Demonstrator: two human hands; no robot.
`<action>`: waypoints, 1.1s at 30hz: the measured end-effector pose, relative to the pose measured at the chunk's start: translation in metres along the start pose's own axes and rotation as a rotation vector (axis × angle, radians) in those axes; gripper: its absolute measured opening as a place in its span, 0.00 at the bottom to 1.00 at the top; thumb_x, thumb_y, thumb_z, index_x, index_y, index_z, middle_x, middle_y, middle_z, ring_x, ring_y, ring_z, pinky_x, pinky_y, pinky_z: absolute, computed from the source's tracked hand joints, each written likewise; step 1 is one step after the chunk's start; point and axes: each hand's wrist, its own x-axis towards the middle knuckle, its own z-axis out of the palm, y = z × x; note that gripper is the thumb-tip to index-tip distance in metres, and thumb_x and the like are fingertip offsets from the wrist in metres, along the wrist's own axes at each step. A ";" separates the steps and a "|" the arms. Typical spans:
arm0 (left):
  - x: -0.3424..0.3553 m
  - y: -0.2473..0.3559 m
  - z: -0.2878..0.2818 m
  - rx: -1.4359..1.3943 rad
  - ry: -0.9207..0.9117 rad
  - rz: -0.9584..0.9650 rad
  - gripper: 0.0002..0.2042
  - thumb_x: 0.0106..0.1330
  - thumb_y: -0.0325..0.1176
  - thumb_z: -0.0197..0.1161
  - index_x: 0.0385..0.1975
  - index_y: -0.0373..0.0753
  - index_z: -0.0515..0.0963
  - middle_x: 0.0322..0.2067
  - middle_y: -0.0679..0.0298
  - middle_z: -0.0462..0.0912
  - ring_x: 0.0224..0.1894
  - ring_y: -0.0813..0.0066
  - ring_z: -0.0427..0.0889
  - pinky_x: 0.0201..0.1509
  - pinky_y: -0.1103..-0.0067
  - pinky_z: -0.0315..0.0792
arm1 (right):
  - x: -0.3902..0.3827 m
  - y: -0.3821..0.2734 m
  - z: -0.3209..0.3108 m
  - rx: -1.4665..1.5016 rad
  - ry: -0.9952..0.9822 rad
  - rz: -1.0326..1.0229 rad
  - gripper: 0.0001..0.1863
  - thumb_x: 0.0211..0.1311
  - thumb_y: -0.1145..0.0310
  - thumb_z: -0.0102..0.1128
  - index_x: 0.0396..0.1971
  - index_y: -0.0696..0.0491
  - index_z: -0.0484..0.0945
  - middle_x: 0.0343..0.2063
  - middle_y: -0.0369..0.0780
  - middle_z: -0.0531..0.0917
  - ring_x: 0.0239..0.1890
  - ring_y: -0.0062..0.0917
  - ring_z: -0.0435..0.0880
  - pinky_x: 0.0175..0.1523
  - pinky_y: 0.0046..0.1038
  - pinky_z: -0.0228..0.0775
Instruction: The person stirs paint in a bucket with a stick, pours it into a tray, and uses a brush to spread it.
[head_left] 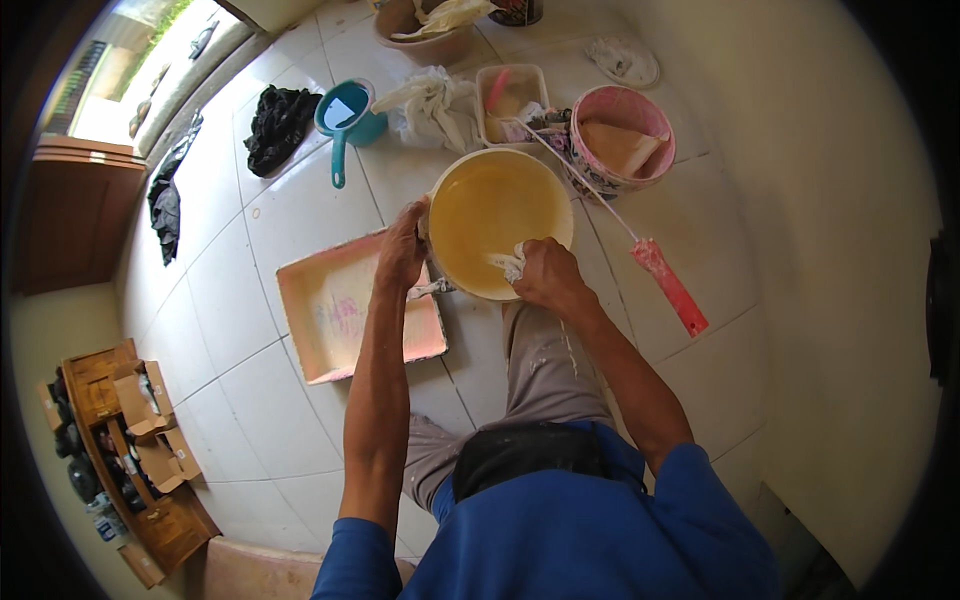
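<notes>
A round bucket (490, 210) with a yellowish inside sits in front of me, its left side gripped by my left hand (403, 247). My right hand (547, 275) is closed on a crumpled whitish cloth (507, 261) at the bucket's lower right. Left of the bucket lies a paint tray (310, 320) with a pinkish-cream coating, and a grey, paint-marked piece (433, 287) shows by my left wrist. To the right lies a paint roller frame with a red handle (668, 283), its rod reaching up toward the small containers.
Beyond are a teal dipper (338, 150), black cloth (280, 130), white plastic (440, 110), a square container (512, 88), a pink-streaked bucket (650, 170) and a brown basin (430, 45). A wall (820, 250) rises at right; a doorway is upper left, a wooden cabinet (95, 385) lower left.
</notes>
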 end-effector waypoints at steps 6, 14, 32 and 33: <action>0.005 0.013 -0.011 -0.126 0.001 0.008 0.18 0.66 0.43 0.51 0.48 0.37 0.71 0.40 0.64 0.77 0.41 0.74 0.76 0.47 0.78 0.69 | 0.009 -0.004 -0.034 -0.126 0.101 0.099 0.12 0.39 0.68 0.62 0.25 0.61 0.78 0.23 0.52 0.80 0.30 0.44 0.81 0.38 0.37 0.74; 0.022 -0.008 -0.037 -0.225 0.035 0.007 0.17 0.66 0.44 0.50 0.47 0.39 0.70 0.36 0.68 0.77 0.37 0.81 0.76 0.41 0.80 0.72 | 0.046 -0.009 -0.002 -0.140 0.167 -0.124 0.09 0.49 0.70 0.48 0.20 0.58 0.76 0.22 0.49 0.79 0.25 0.43 0.80 0.33 0.38 0.73; -0.044 0.011 -0.031 -0.425 0.026 0.025 0.20 0.65 0.43 0.53 0.50 0.36 0.70 0.44 0.64 0.78 0.46 0.73 0.77 0.52 0.76 0.71 | -0.066 -0.032 -0.057 0.021 0.251 -0.018 0.12 0.34 0.70 0.63 0.25 0.55 0.76 0.21 0.48 0.78 0.26 0.44 0.78 0.33 0.37 0.71; -0.047 0.011 -0.033 -0.397 0.028 0.018 0.20 0.65 0.45 0.52 0.51 0.39 0.69 0.44 0.66 0.78 0.45 0.75 0.77 0.48 0.77 0.72 | -0.069 -0.030 -0.054 0.019 0.252 -0.022 0.12 0.34 0.70 0.63 0.25 0.55 0.76 0.21 0.48 0.78 0.26 0.44 0.78 0.33 0.37 0.71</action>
